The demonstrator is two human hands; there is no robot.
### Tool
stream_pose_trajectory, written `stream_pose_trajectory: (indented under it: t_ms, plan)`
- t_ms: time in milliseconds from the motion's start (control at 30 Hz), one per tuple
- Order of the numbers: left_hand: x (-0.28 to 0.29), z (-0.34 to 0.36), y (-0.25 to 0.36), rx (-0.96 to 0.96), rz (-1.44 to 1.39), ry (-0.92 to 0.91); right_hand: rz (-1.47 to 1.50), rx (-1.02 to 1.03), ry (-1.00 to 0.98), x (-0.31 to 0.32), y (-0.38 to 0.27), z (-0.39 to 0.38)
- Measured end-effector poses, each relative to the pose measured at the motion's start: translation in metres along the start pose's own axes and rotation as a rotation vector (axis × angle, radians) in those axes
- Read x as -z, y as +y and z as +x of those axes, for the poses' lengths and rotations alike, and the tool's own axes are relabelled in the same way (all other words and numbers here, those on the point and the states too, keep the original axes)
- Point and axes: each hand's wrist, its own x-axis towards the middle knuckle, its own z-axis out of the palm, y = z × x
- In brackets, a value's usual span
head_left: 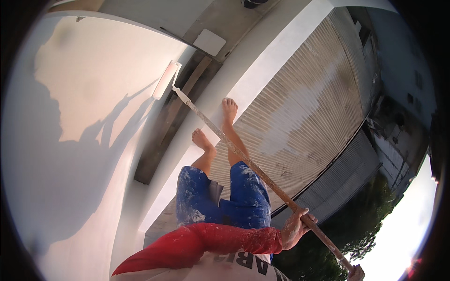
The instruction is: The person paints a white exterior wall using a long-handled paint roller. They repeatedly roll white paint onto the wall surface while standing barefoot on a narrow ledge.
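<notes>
A paint roller with a white sleeve and a bent frame rests at the pale wall, too near to tell whether it touches. Its handle joins a long, paint-spattered pole that runs slantwise down to the right. My left arm, in a red sleeve, crosses my body, and my left hand is wrapped round the lower part of the pole. At the pole's end, near the lower right rim, my right hand is closed on it; only part of that hand shows.
My bare feet are on a narrow white ledge. Right of it a corrugated roof spreads out, with trees beyond. A dark gap with a plank lies between wall and ledge. A white panel lies farther ahead.
</notes>
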Motion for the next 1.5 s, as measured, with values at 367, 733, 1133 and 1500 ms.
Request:
stream_pose_trajectory:
  t_ms: [367,733,1133,1500]
  plan:
    - [0.035,0.117,0.195,-0.442,0.193,0.207,0.063,0.135,0.185,0.05,-0.148,0.149]
    - [0.149,0.202,0.566,-0.866,0.092,0.377,0.434,0.542,-0.423,0.136,-0.508,0.32]
    - [0.227,0.227,0.653,-0.902,0.09,0.483,0.406,0.641,-0.302,0.057,-0.652,0.377]
    - [0.168,0.088,0.351,-0.603,-0.078,0.149,0.302,0.441,-0.381,0.056,-0.398,0.162]
